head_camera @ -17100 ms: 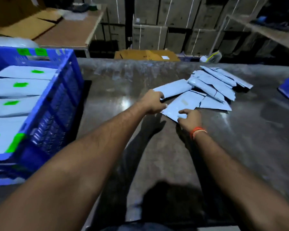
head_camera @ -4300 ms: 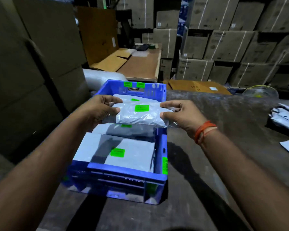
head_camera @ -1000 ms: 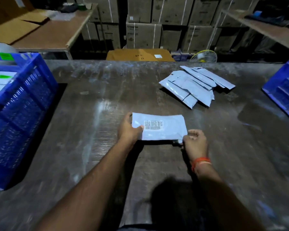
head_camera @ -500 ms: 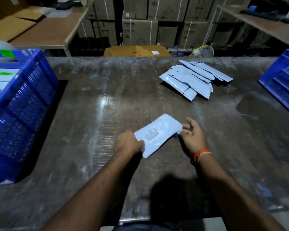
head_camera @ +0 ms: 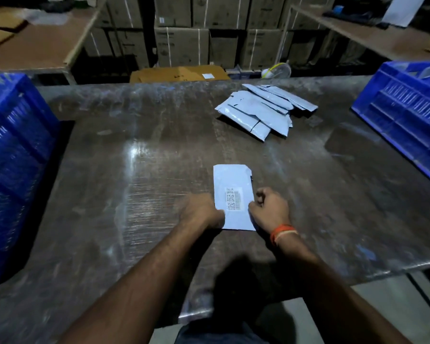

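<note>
pouch (head_camera: 233,194) flat on table (head_camera: 134,170), label up, on the near side of the pile of pouches (head_camera: 261,112), well apart | long axis points away from the person | left hand (head_camera: 201,212) curled, pinching its left edge | right hand (head_camera: 271,212) curled, pinching its right edge — both equally near

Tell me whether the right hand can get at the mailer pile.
Probably yes: only bare table separates the right hand from the mailer pile, though it first must release the barcoded mailer.
</note>
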A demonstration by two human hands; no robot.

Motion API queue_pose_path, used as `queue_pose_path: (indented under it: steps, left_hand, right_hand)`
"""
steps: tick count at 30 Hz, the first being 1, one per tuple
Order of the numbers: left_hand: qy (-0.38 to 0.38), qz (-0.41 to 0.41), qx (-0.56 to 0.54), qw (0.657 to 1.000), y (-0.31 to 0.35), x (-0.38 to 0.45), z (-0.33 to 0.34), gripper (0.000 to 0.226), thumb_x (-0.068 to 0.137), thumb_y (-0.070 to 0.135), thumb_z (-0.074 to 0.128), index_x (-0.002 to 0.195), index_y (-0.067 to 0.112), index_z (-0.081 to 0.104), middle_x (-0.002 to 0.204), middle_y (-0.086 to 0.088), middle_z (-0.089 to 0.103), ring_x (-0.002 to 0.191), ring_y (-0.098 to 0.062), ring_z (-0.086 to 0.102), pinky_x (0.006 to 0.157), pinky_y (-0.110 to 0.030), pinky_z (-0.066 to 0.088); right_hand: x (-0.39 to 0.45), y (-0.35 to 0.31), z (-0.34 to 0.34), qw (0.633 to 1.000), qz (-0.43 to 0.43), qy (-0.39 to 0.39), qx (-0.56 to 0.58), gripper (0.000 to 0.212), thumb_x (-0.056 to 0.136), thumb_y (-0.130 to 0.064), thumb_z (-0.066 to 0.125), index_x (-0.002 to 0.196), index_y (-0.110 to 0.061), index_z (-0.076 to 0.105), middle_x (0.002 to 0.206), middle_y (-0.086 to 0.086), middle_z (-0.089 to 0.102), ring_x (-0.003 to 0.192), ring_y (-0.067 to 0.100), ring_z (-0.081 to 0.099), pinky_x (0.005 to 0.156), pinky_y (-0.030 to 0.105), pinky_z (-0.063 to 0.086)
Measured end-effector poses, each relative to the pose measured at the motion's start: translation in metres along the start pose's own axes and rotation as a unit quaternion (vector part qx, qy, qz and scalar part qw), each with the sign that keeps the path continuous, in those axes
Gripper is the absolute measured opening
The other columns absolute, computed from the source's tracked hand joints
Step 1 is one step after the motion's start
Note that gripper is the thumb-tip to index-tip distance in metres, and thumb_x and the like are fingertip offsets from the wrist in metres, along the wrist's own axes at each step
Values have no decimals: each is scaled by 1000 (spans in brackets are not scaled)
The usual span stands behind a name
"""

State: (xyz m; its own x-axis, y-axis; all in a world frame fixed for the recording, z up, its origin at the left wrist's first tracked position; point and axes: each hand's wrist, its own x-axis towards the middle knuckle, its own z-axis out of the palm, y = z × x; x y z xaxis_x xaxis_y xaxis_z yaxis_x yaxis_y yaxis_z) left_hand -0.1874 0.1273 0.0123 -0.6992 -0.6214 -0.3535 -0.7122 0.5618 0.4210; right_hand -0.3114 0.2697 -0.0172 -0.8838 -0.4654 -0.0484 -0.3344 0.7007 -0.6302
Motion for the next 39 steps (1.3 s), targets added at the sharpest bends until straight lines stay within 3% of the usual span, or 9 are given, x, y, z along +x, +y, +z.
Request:
queue_pose_path:
  steps: [6, 12, 16, 20, 22, 26, 31, 35, 39]
  left_hand:
    - [-32, 26, -130, 991, 36, -3, 23, 13, 76, 20, 71, 67, 17, 62, 82, 0, 71, 77, -17, 68, 58, -23, 49]
    - [-77, 58, -237, 967, 99, -4, 55, 25, 81, 17, 69, 61, 20, 54, 63, 12, 58, 62, -6, 57, 51, -15, 41]
    - [-147, 61, -313, 936, 154, 0, 90, 24, 73, 22, 67, 53, 14, 57, 57, -4, 58, 54, -21, 50, 60, -31, 40]
    - [-151, 87, -302, 937, 228, 9, 125, 23, 78, 28, 71, 76, 5, 68, 64, -1, 63, 58, -17, 54, 58, -26, 43]
    - [-148, 105, -279, 943, 261, 17, 141, 22, 76, 36, 74, 87, 17, 73, 70, 8, 66, 63, -10, 58, 62, -24, 49]
    - [-69, 96, -303, 946, 305, 29, 166, 13, 73, 31, 71, 84, 25, 72, 69, 11, 64, 66, -9, 59, 69, -28, 52]
    - [101, 62, -178, 977, 324, 42, 168, 17, 78, 31, 51, 88, 33, 65, 86, 11, 68, 84, -13, 66, 74, -27, 53]
    - [273, 96, -48, 956, 321, 44, 168, 33, 87, 26, 51, 118, 20, 64, 118, -5, 62, 108, -27, 56, 90, -38, 49]
    - [280, 107, 18, 954, 314, 49, 177, 58, 94, 31, 35, 147, 11, 46, 157, -8, 39, 148, -30, 29, 117, -45, 34]
  right_hand:
    - [10, 14, -24, 999, -6, -25, 46, 34, 77, -10, 60, 108, -23, 65, 86, -4, 71, 81, 19, 65, 71, 24, 47]
    - [56, 70, -68, 999, -8, -49, 20, 54, 62, -4, 42, 100, -29, 73, 85, -9, 75, 81, 11, 71, 75, 27, 58]
    - [90, 109, -110, 997, -41, -61, 1, 51, 65, 5, 44, 93, -23, 77, 82, -9, 76, 81, 5, 71, 73, 20, 54]
    - [136, 162, -153, 990, -83, -77, -80, 54, 71, 10, 47, 99, -22, 79, 98, -2, 78, 96, 11, 70, 82, 13, 44]
    - [159, 186, -171, 982, -119, -81, -121, 46, 77, 3, 53, 101, -26, 79, 104, -4, 76, 104, 14, 68, 89, 17, 45]
    - [187, 209, -196, 966, -186, -84, -160, 40, 83, -7, 55, 106, -31, 77, 112, -12, 73, 113, 14, 62, 97, 34, 46]
    - [203, 227, -208, 948, -260, -25, -181, 37, 81, -14, 57, 107, -35, 73, 114, -10, 69, 111, 20, 57, 93, 38, 43]
    - [191, 242, -199, 952, -291, 19, -93, 50, 82, -20, 48, 129, -26, 64, 139, -6, 59, 128, 20, 52, 103, 45, 45]
    - [160, 246, -188, 939, -317, -15, -136, 61, 94, -39, 24, 149, -21, 45, 159, 0, 36, 148, 18, 29, 114, 42, 31]
